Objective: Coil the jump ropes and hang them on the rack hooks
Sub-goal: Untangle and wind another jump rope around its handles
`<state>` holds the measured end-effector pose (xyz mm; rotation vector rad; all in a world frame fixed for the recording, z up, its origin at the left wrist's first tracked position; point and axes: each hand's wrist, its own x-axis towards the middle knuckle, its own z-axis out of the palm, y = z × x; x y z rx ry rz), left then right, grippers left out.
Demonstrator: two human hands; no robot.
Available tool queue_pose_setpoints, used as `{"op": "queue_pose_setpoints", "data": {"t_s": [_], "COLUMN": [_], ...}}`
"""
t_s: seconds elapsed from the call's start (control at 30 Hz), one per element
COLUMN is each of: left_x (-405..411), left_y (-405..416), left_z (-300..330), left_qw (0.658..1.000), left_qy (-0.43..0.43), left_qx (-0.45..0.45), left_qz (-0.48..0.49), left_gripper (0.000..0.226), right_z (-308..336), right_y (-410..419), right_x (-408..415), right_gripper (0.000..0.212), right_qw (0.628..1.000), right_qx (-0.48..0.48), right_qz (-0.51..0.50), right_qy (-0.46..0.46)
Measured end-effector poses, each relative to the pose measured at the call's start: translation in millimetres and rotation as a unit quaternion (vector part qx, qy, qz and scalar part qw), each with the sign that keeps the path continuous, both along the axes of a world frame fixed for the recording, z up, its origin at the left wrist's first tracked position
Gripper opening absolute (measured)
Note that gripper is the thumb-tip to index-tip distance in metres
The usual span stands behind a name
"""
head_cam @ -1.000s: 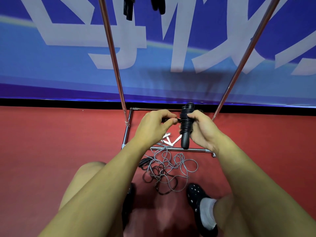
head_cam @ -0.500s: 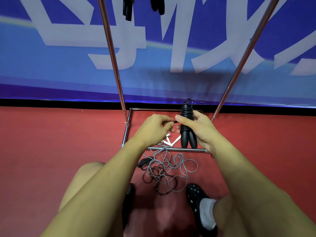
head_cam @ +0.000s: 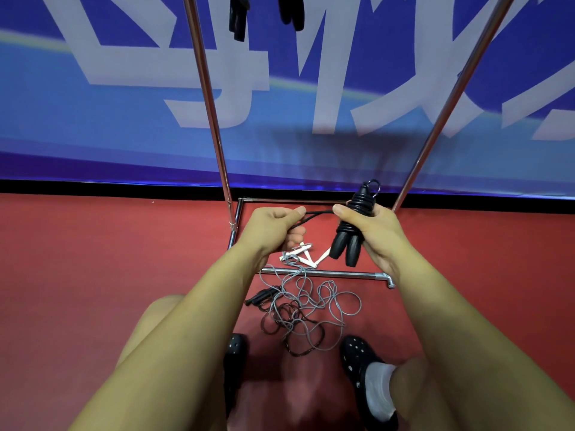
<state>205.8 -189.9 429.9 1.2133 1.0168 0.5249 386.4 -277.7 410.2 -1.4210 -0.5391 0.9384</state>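
Two hands meet in front of the rack [head_cam: 214,126], both on one black rope [head_cam: 357,219]. The right hand [head_cam: 370,231] grips the bundle: its fingers curl round the two black handles [head_cam: 345,247], which lie side by side with cord wound round their upper part, and the thumb presses on the coils. A small ring shows at the top of the bundle. The left hand [head_cam: 273,228] is clenched on the loose end of the same cord, pinching it between thumb and curled fingers; a short stretch of cord runs taut from that pinch to the bundle.

The banner [head_cam: 124,88] behind the rack is blue with large pale characters, cut off by the frame and not readable. No brand or label can be made out on the handles.

The rack's two chrome poles rise from a chrome base frame [head_cam: 323,273] on the red floor [head_cam: 93,275]. Inside the frame lie white handles [head_cam: 303,255]. A grey rope [head_cam: 326,303] sprawls loose across the near bar, tangled with a thin dark rope [head_cam: 292,325] that has black handles [head_cam: 259,297] at its left. Two black shoes [head_cam: 357,359] stand either side of the tangle. At the top edge, two dark bundles [head_cam: 238,17] hang between the poles; what they hang from is out of view.
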Motion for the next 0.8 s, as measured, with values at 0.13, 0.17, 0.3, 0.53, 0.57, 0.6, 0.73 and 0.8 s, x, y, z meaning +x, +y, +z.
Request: {"op": "queue_pose_setpoints", "data": {"t_s": [0.13, 0.17, 0.3, 0.53, 0.57, 0.6, 0.73, 0.8], "left_x": [0.9, 1.0, 1.5, 3.2, 4.2, 5.0, 6.8, 7.6], "left_y": [1.8, 2.3, 3.9, -1.9, -2.5, -3.4, -8.9, -9.7], "left_z": [-2.5, -3.3, -4.1, -3.1, -3.5, -3.9, -3.1, -2.0], "left_qw": [1.000, 0.999, 0.996, 0.950, 0.944, 0.938, 0.920, 0.919], "left_qy": [-0.019, -0.022, -0.020, 0.079, 0.084, 0.087, 0.064, 0.043], "left_qx": [0.015, 0.022, 0.091, 0.293, 0.309, 0.323, 0.374, 0.382], "left_qz": [-0.013, -0.012, -0.013, -0.076, -0.082, -0.089, -0.101, -0.092], "left_gripper": [0.028, 0.031, 0.025, 0.009, 0.008, 0.008, 0.007, 0.006], "right_z": [1.2, 1.0, -0.2, 0.6, -0.8, -2.0, -0.5, 0.4], "right_y": [1.1, 1.4, 3.4, 3.0, 3.1, 3.2, 2.2, 2.2], "right_x": [1.5, 1.5, -1.0, 1.1, 1.1, 1.1, -1.1, -4.4], "right_gripper": [0.029, 0.029, 0.035, 0.037, 0.033, 0.030, 0.037, 0.036], "right_qw": [1.000, 1.000, 1.000, 0.994, 0.994, 0.994, 0.997, 0.998], "right_qx": [-0.001, 0.001, 0.011, 0.017, 0.012, 0.008, -0.036, -0.060], "right_qz": [-0.003, -0.001, -0.003, -0.042, -0.047, -0.051, -0.033, -0.005], "right_qy": [0.003, 0.002, 0.020, 0.100, 0.100, 0.101, 0.062, 0.028]}}
